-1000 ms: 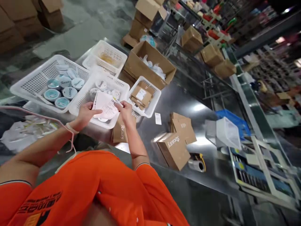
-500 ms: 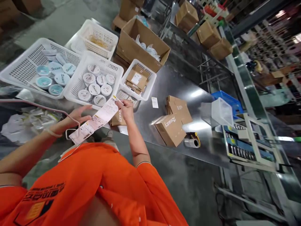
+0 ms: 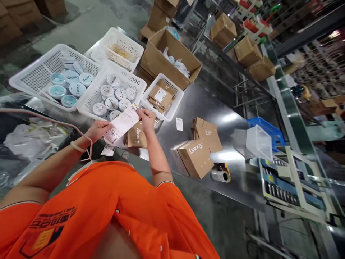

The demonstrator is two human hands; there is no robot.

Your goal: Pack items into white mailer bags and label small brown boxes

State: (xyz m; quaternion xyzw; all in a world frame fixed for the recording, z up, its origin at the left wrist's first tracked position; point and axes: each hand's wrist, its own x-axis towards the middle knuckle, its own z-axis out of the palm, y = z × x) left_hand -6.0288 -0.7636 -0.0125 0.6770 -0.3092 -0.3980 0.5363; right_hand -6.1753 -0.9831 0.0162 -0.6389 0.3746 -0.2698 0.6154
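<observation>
Left hand (image 3: pixel 98 130) and right hand (image 3: pixel 146 120) were slightly apart, both pinching a long printed shipping slip (image 3: pixel 122 122) just over the front corner of the white plastic basket (image 3: pixel 88 95) of round tins (image 3: pixel 111 103).

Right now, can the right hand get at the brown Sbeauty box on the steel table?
Probably yes. The right hand holds the paper slip, so it would likely have to let go first, but only bare steel tabletop seems to lie between it and the brown Sbeauty box.
</observation>
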